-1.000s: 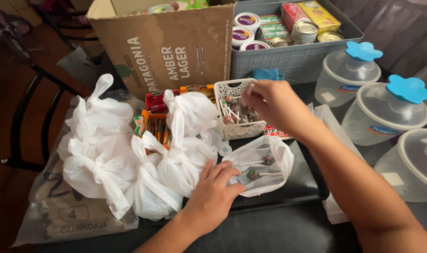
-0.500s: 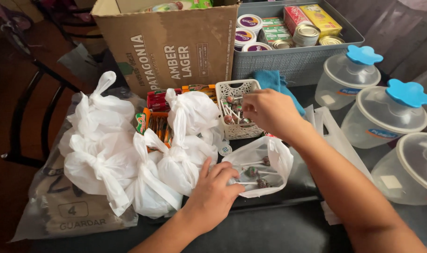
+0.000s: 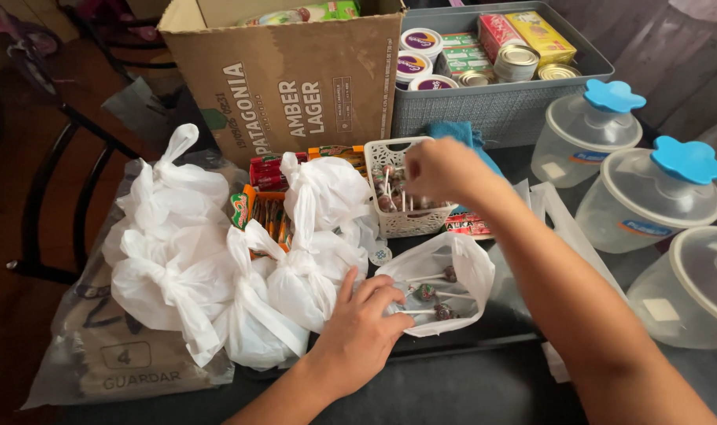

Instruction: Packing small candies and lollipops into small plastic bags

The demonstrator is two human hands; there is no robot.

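Lollipops (image 3: 427, 292) lie in the open white plastic bag (image 3: 468, 267), whose mouth the left hand (image 3: 364, 327) pinches. The right hand (image 3: 441, 169) has dipped from above into the white lattice basket (image 3: 398, 224), fingers curled among sticks; whether it grips one I cannot tell.

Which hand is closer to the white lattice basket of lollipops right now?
The right hand. It is over the white lattice basket, fingers reaching down among the lollipops. The left hand is lower down, apart from the basket, holding open the small white plastic bag with lollipops inside.
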